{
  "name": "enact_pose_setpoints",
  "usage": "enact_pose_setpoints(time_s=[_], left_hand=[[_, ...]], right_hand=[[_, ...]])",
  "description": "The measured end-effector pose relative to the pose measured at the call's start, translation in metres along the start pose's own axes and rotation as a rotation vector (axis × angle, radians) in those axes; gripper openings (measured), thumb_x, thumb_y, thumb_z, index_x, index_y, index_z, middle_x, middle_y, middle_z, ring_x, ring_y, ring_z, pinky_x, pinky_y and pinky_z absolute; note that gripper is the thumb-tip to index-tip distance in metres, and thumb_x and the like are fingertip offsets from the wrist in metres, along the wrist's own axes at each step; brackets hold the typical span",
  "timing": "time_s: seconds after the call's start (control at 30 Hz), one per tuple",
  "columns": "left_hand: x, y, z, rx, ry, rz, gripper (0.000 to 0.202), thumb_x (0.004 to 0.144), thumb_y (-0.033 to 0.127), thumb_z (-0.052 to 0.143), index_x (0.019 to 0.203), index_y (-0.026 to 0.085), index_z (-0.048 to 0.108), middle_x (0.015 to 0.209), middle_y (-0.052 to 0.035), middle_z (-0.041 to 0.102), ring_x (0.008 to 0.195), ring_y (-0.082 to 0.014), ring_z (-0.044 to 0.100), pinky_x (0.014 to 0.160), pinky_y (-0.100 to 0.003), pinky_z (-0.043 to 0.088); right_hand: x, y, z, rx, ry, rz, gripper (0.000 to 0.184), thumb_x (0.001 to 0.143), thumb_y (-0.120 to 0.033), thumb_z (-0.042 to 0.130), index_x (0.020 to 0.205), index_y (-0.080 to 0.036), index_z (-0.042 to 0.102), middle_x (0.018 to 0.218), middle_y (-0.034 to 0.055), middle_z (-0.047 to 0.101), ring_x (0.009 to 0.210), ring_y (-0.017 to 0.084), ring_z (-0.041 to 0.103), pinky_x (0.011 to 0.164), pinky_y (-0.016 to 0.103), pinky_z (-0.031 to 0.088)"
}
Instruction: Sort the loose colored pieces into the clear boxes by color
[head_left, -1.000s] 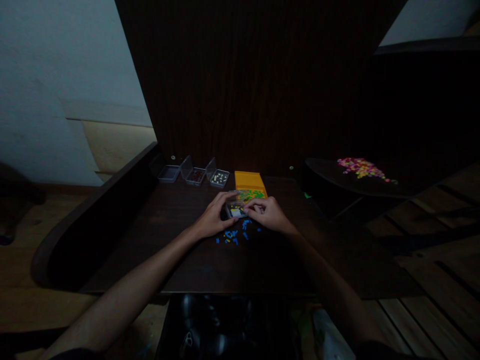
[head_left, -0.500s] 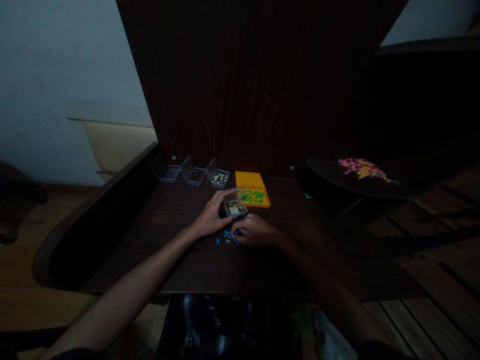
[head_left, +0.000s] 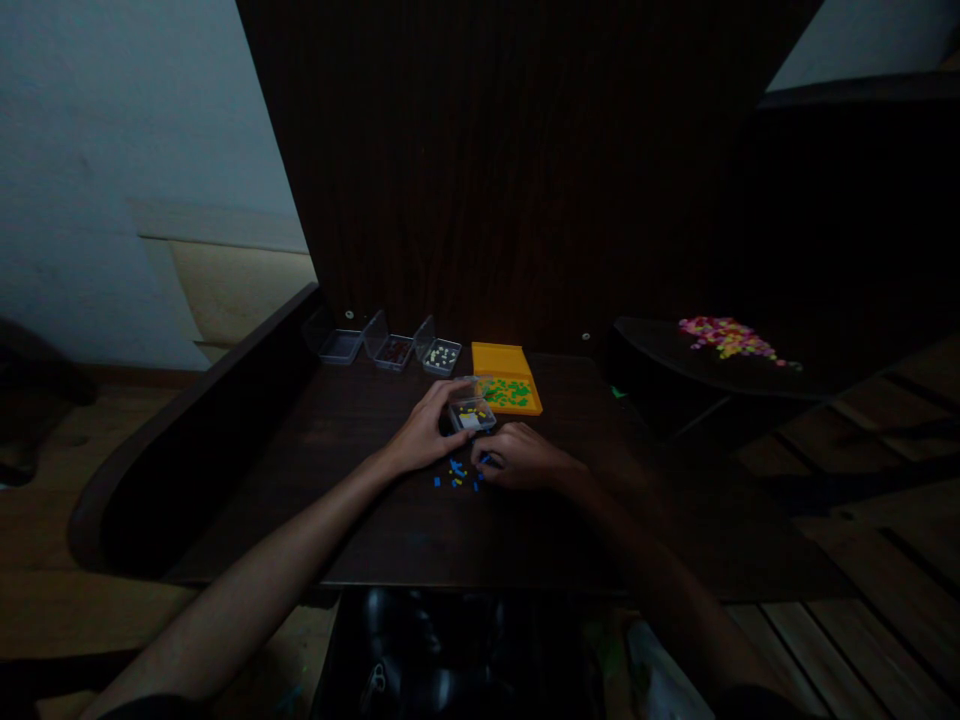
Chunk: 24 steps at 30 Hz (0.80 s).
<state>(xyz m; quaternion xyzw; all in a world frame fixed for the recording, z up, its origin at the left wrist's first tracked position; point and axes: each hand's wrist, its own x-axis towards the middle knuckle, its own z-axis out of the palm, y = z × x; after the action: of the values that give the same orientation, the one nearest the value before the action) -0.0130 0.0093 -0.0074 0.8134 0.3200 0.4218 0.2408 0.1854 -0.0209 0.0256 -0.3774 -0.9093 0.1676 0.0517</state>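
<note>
My left hand (head_left: 424, 435) grips the side of a small clear plastic box (head_left: 471, 414) that stands on the dark table (head_left: 360, 520) and holds yellow pieces. My right hand (head_left: 521, 458) lies just in front of that box, fingers curled down over a scatter of small blue and yellow pieces (head_left: 457, 474). A blue bit shows at its fingertips; whether it is pinched I cannot make out. The scene is very dim.
Behind the clear box lies an orange tray (head_left: 504, 358) with green pieces. Three small open clear boxes (head_left: 390, 351) stand in a row at the back left. A pile of pink and yellow pieces (head_left: 724, 336) sits on a dark shelf at the right.
My right hand came off the clear box and dropped to the blue pieces in front of it, then shifted slightly right. My left hand stayed on the box.
</note>
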Motion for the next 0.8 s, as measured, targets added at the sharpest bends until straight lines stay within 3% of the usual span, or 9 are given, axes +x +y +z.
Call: enact_pose_setpoints(time_s=[0.2, 0.8], left_hand=[[0.000, 0.000, 0.000, 0.001, 0.002, -0.005, 0.061, 0.076, 0.024, 0.070, 0.131, 0.022, 0.044, 0.131, -0.0097, 0.051, 0.122, -0.0251, 0.050, 0.103, -0.043, 0.045], [-0.001, -0.001, 0.000, -0.007, -0.021, -0.007, 0.063, 0.077, 0.026, 0.069, 0.134, 0.024, 0.041, 0.132, -0.0098, 0.050, 0.123, -0.0253, 0.050, 0.103, -0.044, 0.045]], right_hand=[[0.002, -0.003, 0.003, 0.024, 0.003, -0.047, 0.015, 0.080, -0.025, 0.062, 0.092, -0.022, 0.071, 0.071, -0.0008, 0.065, 0.063, 0.012, 0.055, 0.063, 0.023, 0.036], [0.005, 0.003, 0.015, -0.028, -0.012, -0.084, 0.013, 0.083, -0.024, 0.060, 0.092, -0.023, 0.070, 0.076, 0.0001, 0.068, 0.070, 0.014, 0.058, 0.063, 0.024, 0.034]])
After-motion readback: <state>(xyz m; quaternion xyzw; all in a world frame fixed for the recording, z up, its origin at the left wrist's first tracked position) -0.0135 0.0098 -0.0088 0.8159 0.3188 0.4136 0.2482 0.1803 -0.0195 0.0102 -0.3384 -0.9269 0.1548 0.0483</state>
